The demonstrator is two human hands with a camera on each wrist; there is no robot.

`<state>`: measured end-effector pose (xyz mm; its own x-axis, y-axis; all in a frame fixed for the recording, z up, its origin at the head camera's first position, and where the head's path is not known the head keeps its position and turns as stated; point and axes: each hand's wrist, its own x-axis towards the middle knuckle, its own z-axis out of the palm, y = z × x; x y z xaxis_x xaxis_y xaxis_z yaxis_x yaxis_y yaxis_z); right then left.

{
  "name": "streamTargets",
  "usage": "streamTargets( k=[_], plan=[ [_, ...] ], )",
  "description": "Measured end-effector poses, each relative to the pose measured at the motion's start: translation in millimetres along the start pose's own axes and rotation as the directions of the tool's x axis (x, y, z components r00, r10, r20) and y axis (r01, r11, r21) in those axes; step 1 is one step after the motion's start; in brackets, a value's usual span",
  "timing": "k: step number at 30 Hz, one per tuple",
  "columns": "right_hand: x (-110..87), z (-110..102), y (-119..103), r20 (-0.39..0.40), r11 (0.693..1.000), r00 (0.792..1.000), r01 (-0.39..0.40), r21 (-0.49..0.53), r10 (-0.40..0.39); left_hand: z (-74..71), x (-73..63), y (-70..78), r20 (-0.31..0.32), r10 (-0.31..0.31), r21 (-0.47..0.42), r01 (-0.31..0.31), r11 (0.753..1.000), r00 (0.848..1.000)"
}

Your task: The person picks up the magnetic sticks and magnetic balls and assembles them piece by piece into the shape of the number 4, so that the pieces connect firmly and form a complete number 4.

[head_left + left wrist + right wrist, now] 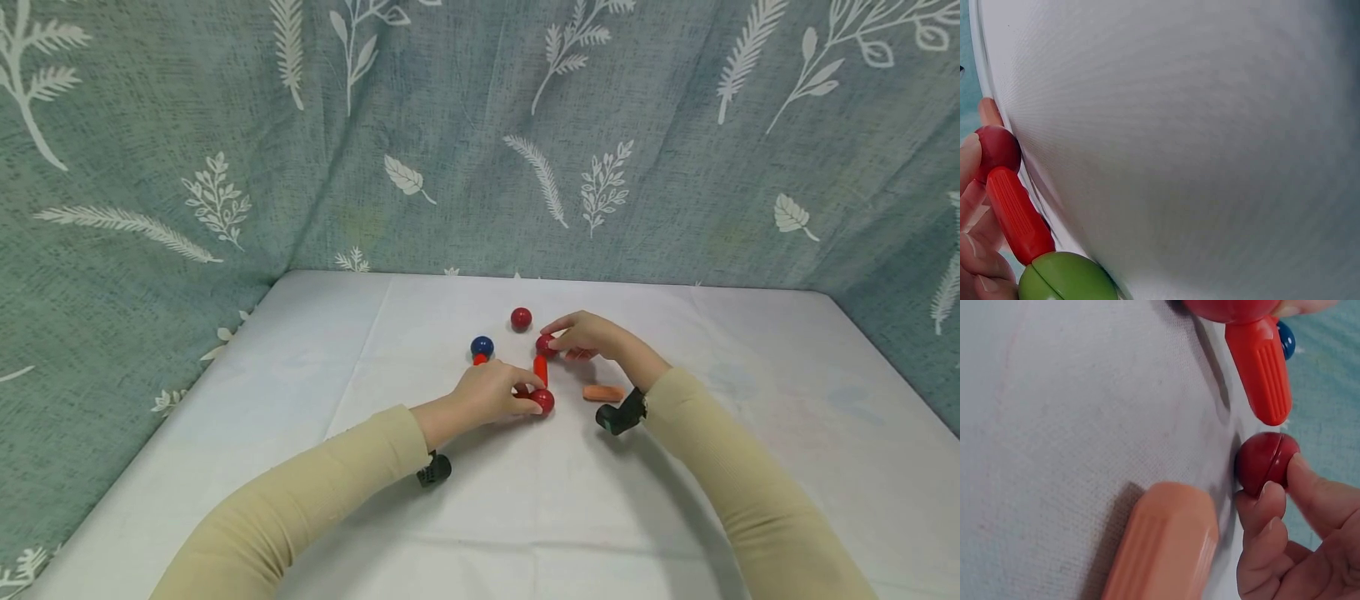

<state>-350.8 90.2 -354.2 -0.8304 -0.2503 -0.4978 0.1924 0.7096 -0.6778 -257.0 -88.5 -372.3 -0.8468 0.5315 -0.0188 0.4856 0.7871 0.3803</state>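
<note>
My left hand [491, 393] pinches a red ball [542, 402] that has red ridged rods joined to it. One of these rods [1019, 215] runs to a green ball [1067, 279], which the hand hides in the head view. Another red rod [540, 372] points away from me, toward the second red ball [1266, 464]. My right hand [588, 335] holds that ball between thumb and fingers. In the right wrist view a small gap shows between rod end and ball. A blue ball [482, 347] with a red rod [480, 360] lies just beyond my left hand.
A loose red ball [521, 318] lies on the white cloth at the back. Near my right wrist is an orange ridged rod [603, 393]. Behind the white-covered table [420, 308] hangs a green leaf-patterned curtain [450, 217]. Black wrist cameras [621, 417] sit under both sleeves.
</note>
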Motion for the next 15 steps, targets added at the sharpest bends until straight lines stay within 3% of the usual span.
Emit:
streamTargets(
  k=[15],
  plan=[
    [1.1, 1.6, 1.4, 0.055, 0.999, 0.998, 0.015, 0.043, -0.018, 0.4, 0.0, -0.6, -0.007, 0.002, -0.001, -0.002, 1.000, 1.000]
  ],
)
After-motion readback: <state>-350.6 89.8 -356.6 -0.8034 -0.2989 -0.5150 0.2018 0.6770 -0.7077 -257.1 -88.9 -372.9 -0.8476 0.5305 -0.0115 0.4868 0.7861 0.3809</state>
